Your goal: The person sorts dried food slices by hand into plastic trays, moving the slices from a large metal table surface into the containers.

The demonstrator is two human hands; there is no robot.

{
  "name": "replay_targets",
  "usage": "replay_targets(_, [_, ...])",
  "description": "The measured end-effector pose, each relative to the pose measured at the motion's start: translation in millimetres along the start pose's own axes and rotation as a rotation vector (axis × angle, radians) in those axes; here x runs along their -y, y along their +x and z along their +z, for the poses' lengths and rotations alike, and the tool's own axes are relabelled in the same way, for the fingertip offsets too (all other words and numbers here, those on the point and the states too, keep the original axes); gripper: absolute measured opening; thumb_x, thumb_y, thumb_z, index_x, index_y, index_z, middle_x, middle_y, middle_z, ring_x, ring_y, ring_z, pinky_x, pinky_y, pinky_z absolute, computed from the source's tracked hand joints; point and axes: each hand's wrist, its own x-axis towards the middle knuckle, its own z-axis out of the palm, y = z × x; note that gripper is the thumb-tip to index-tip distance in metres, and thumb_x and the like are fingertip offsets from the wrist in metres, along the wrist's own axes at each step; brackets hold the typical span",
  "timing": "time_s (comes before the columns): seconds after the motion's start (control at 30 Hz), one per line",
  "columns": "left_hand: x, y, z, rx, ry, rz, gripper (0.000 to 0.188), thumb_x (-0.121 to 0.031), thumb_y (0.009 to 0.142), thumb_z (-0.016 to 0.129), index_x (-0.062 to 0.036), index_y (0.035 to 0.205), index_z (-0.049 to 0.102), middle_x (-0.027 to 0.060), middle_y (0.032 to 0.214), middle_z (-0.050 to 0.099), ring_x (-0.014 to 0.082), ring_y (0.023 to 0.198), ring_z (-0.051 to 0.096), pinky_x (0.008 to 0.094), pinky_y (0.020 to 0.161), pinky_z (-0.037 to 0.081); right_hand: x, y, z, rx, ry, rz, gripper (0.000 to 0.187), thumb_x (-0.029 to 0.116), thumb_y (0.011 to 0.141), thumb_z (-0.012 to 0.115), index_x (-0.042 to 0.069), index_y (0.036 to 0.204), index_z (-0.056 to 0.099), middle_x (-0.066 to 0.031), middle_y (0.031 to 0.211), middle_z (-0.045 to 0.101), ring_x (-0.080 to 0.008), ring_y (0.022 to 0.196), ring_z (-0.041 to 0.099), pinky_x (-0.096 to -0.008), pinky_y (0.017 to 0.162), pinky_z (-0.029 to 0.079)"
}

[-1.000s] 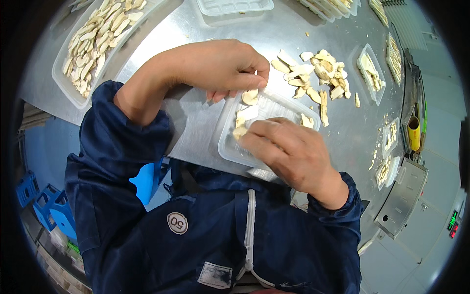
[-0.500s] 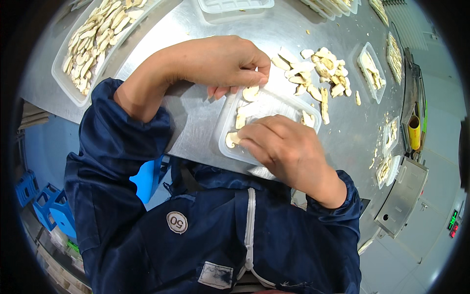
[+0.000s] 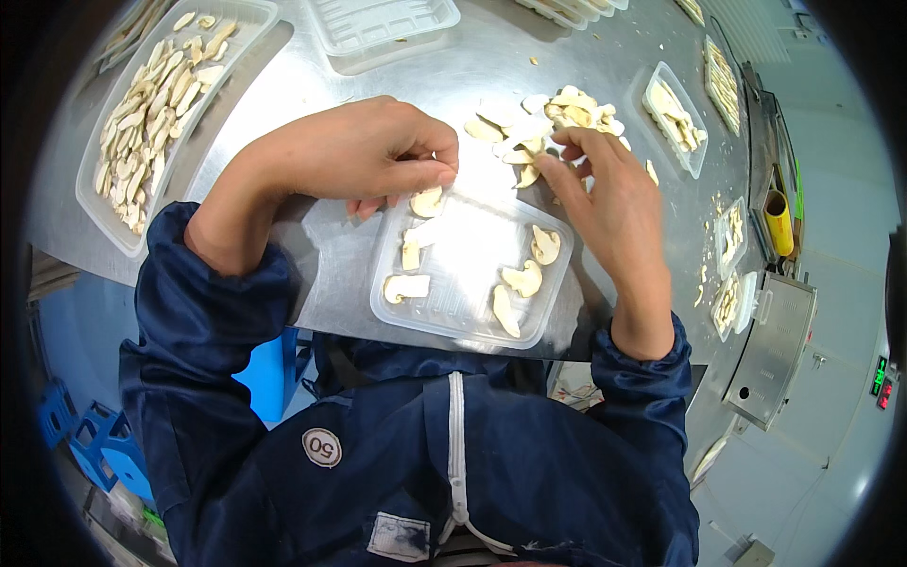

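Observation:
A clear plastic tray (image 3: 453, 333) lies at the near table edge. Three pale mushroom slices (image 3: 406, 287) run down its left side, and three more mushroom slices (image 3: 522, 279) lie along its right. My left hand (image 3: 378, 151) hovers at the tray's far left corner, thumb and fingers pinched together beside the topmost slice; whatever is in the pinch is hidden. My right hand (image 3: 609, 189) is at the loose heap of mushroom slices (image 3: 578, 109) beyond the tray, thumb and forefinger apart at the heap's near side, no slice visibly gripped.
A large bin of mushroom slices (image 3: 142, 142) stands at the left. An unfilled plastic tray (image 3: 378, 38) sits at the back. Rightward are a filled tray (image 3: 675, 118), smaller trays (image 3: 732, 236), a yellow roll (image 3: 778, 222) and a steel box (image 3: 770, 350). Blue stools (image 3: 113, 444) stand below left.
My right hand has left the tray's near left slice and moved up and right to the heap. The slices on the tray's right side are now uncovered. My left hand stays pinched at the corner.

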Motion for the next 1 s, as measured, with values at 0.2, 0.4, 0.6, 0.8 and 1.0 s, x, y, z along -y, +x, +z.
replay_targets(0.2, [2, -1, 0, -0.008, -0.027, -0.001, 0.023, -0.025, 0.112, 0.062, -0.0051, 0.11, 0.072, -0.0027, 0.068, 0.063, 0.0049, 0.049, 0.059, 0.0203, 0.047, 0.047, -1, 7, 8, 0.089, 0.155, 0.041, 0.025, 0.025, 0.094, 0.079, 0.003, 0.106, 0.075, -0.0092, 0.095, 0.075, -0.0258, 0.085, 0.073, -0.0373, 0.075, 0.057])
replay_targets(0.4, [3, -1, -1, 0.011, -0.056, 0.011, 0.022, -0.024, 0.112, 0.061, -0.0046, 0.11, 0.071, -0.003, 0.068, 0.061, 0.0045, 0.05, 0.059, 0.0202, 0.047, 0.047, -3, -5, -18, 0.144, 0.445, 0.068, 0.018, 0.016, 0.096, 0.077, 0.004, 0.11, 0.077, -0.0094, 0.097, 0.076, -0.0199, 0.086, 0.072, -0.034, 0.075, 0.056])
replay_targets(0.6, [4, -2, 1, -0.004, -0.084, 0.0, 0.023, -0.025, 0.112, 0.06, -0.0045, 0.111, 0.071, -0.0032, 0.069, 0.061, 0.0043, 0.05, 0.059, 0.0206, 0.047, 0.048, 17, 0, -18, 0.196, 0.449, -0.213, 0.017, 0.009, 0.097, 0.074, 0.01, 0.112, 0.079, -0.0093, 0.104, 0.075, -0.0289, 0.085, 0.071, -0.036, 0.077, 0.056])
replay_targets(0.8, [3, -1, -1, 0.008, -0.076, 0.007, 0.025, -0.028, 0.113, 0.06, -0.005, 0.112, 0.071, -0.0037, 0.069, 0.06, 0.0042, 0.049, 0.059, 0.0204, 0.046, 0.048, -4, 23, 0, 0.148, 0.173, -0.408, 0.018, 0.008, 0.091, 0.078, 0.011, 0.109, 0.078, -0.0066, 0.104, 0.074, -0.0284, 0.1, 0.071, -0.0399, 0.079, 0.057])
replay_targets(1.0, [5, -1, 0, 0.001, -0.063, 0.019, 0.024, -0.027, 0.112, 0.06, -0.0054, 0.111, 0.071, -0.0034, 0.068, 0.06, 0.0041, 0.049, 0.059, 0.0204, 0.046, 0.047, -20, 18, -5, 0.223, 0.163, -0.333, 0.011, 0.011, 0.093, 0.077, 0.007, 0.103, 0.073, -0.0066, 0.1, 0.073, -0.0305, 0.094, 0.069, -0.0406, 0.082, 0.056])
